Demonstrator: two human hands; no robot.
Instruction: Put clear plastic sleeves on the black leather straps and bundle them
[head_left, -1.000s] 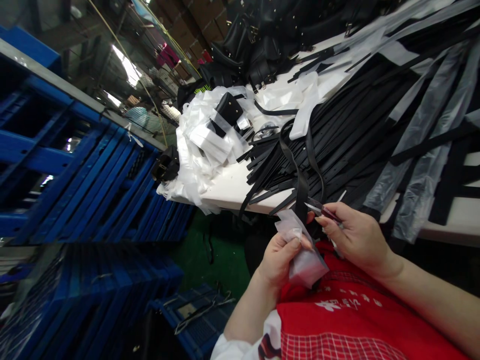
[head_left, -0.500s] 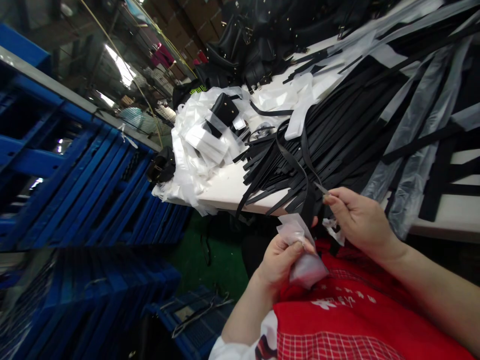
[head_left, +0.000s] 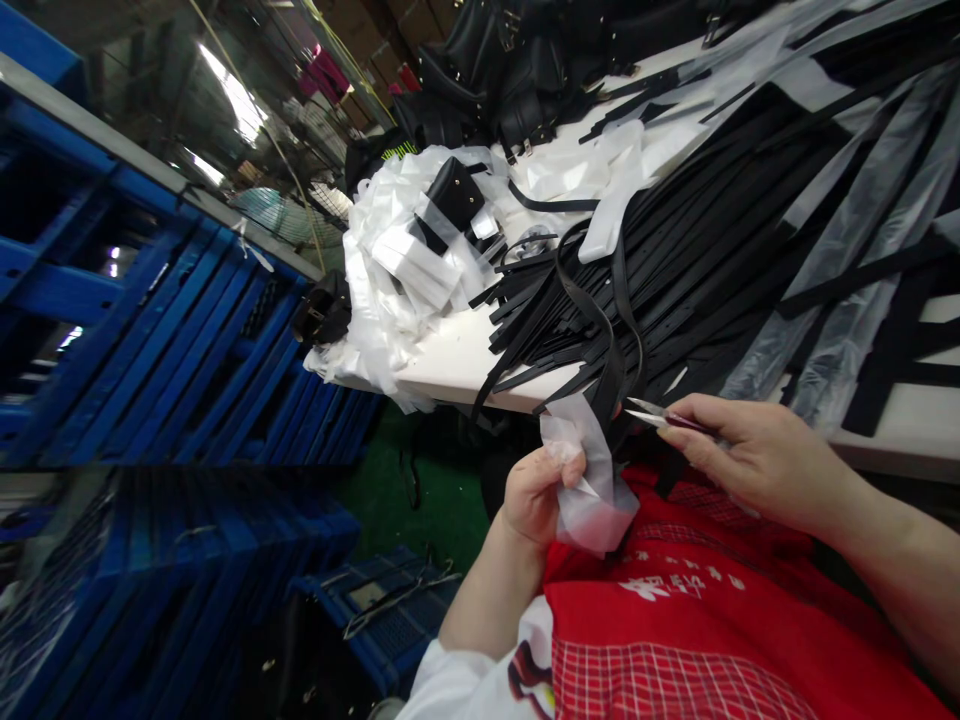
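My left hand [head_left: 536, 495] is closed on a crumpled translucent plastic wrap [head_left: 596, 515], which hangs down in front of the red apron [head_left: 697, 600]. My right hand [head_left: 742, 450] grips small thread snips [head_left: 675, 420], dark red with two bright pointed blades apart and aimed left. Just beyond both hands, a pair of black strap ends [head_left: 619, 370] curves down off the table edge, with their lower part hidden behind the wrap. The blade tips are close to these straps; whether they touch I cannot tell.
Many black straps [head_left: 697, 230] lie across the white table [head_left: 457, 355], with clear plastic sleeves [head_left: 847, 330] at right. A heap of white plastic wrap [head_left: 390, 250] covers the left corner, and black bags [head_left: 487, 80] are piled behind. Blue pallets [head_left: 150, 340] stand at left.
My right hand has moved slightly right, and the snips now show with blades spread. My left hand has shifted a little left with the wrap, which hangs more open.
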